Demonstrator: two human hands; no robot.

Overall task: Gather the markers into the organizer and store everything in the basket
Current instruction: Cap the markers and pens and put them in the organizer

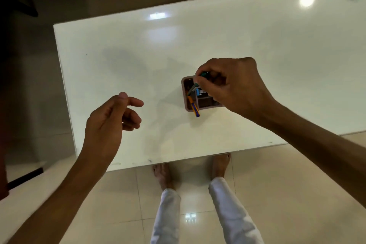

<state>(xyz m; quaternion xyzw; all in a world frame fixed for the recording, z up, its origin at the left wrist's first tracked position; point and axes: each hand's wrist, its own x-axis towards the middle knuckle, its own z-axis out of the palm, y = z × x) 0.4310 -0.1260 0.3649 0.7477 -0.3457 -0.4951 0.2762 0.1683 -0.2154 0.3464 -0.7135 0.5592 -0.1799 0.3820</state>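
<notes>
Markers are what I am collecting, and all I can see of them sit at the organizer, so I start wide and work inward. Biggest is the white table [138, 55], glossy and bare apart from one spot right of centre. No basket shows anywhere in view, so storing comes later, by my judgement.

Next, my left hand [111, 121] hovers over the table, well apart from the organizer, fingers loosely curled and apart, holding nothing. My right hand [233, 87] is over the organizer [187, 105], a small pinkish box with compartments, its far side hidden under my palm. My fingertips there are pinched together on a green marker [203, 74], which I am feeding down into the box.

Smaller: an orange marker [193, 105] leans out over the near rim, its blue end past the edge. A grey one [191, 89] stands tilted in the same left compartment.

The risks, as I judge them: the orange marker sits so far out that a nudge from my knuckles could tip it onto the table. The box looks light, so pressing the green marker in at an angle could shove it across that slick top.
</notes>
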